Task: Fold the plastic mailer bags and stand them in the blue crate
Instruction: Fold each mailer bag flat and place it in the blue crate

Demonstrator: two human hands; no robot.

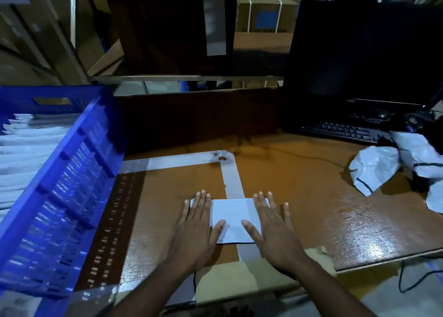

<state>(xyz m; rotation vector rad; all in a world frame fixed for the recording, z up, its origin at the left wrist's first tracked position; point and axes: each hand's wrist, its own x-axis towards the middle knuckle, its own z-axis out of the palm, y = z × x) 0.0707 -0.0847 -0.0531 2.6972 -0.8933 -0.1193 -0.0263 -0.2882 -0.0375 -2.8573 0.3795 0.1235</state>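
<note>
One folded mailer bag (233,217) lies flat on the brown wooden desk (299,197), near its front edge and over the lower end of a strip of grey tape. It is a pale rectangle, longer from side to side. Both of the person's hands press down on it with fingers straight and spread. The left hand (195,230) covers the bag's left end, its thumb reaching in toward the middle. The right hand (273,228) covers the right end, its thumb pointing in likewise. The two thumbs are near each other but apart, with bare plastic showing between them.

Two strips of grey tape (233,182) form a corner on the desk, one running across and one running toward the person.

To the left stands one blue crate (72,177) with slotted walls, just beside the taped area. Inside it a row of pale folded bags (26,149) stands on edge, packed close; too many overlap to count exactly.

To the right, well apart from the hands, lies a heap of crumpled unfolded mailer bags (381,168); at least three can be made out, grey-white with dark edge lines.

Behind the heap are one black keyboard (340,128) and one dark monitor (359,53), its screen off. One thin black cable (299,155) runs across the desk toward the heap.
</note>
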